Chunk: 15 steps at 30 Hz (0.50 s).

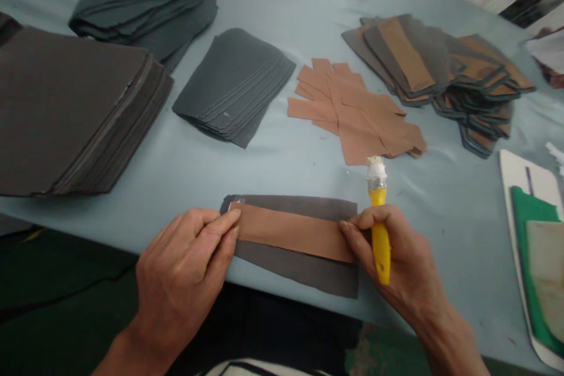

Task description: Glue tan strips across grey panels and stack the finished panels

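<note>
A brown strip lies lengthwise over a dark grey piece at the table's near edge. My left hand pinches the strip's left end, where a whitish smear shows on the grey piece's corner. At the other end, the thumb and a finger of my right hand grip the strip's edge. That same hand also holds a brush with a yellow handle, its bristles pointing up and coated white. Beyond the brush lies a loose pile of brown strips.
Dark sheets are stacked at the left, with a folded dark pile behind. Fanned grey pieces lie mid-table. Grey pieces bearing brown strips are heaped at the right, beyond a white board carrying green material.
</note>
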{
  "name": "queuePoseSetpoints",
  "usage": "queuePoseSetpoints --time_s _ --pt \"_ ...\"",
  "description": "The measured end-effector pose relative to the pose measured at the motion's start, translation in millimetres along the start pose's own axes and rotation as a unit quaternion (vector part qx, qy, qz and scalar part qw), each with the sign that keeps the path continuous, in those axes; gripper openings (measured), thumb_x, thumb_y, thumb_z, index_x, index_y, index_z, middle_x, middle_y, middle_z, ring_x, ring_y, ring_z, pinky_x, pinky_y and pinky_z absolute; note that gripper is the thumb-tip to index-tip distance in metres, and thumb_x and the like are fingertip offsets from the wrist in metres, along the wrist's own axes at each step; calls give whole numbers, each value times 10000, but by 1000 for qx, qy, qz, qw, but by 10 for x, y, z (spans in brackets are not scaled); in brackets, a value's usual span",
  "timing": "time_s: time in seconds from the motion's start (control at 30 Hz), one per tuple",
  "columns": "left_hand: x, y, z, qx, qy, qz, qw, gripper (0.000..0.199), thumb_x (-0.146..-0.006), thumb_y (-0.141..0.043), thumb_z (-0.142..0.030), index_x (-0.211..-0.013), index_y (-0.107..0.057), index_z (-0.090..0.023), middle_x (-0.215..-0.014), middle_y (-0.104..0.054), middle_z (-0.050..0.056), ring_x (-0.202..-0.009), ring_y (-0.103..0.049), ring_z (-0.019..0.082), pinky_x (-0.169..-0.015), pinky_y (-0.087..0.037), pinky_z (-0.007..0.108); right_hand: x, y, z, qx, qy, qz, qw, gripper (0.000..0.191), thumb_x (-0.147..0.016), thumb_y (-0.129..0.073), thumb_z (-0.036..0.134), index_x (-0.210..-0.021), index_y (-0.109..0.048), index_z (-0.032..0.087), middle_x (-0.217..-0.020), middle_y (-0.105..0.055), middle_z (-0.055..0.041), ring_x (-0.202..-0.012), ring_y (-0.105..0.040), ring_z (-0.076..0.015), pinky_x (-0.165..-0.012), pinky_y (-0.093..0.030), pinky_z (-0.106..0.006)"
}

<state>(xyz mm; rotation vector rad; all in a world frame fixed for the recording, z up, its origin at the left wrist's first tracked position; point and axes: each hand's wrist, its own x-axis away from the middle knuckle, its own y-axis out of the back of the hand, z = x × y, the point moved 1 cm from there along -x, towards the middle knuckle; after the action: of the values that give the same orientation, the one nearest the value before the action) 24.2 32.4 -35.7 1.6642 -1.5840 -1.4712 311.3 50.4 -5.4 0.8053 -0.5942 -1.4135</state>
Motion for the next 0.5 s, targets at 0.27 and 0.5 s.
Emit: queuePoseSetpoints --time_s 0.27,0.5 --pt "5 6 14 4 -5 12 1000 215 -1036 -631 -173 -1246 -664 -207 -1005 -719 54 -846 -701 226 -752 -517 381 41 -71 -3 10 25 -43 999 154 -986 -648 226 -924 -514 269 -727 -671 32 -597 -665 -132 -487 -456 -225" --pt "9 0 19 -3 -1 12 1000 225 -1032 -632 -195 -1251 -679 -225 -1013 -719 57 -850 -706 247 -761 -518 394 -112 158 190 -42 28 -41 998 181 -976 -678 267 -929 -504 285 -743 -646 34 -593 -623 -137 -524 -499 -248"
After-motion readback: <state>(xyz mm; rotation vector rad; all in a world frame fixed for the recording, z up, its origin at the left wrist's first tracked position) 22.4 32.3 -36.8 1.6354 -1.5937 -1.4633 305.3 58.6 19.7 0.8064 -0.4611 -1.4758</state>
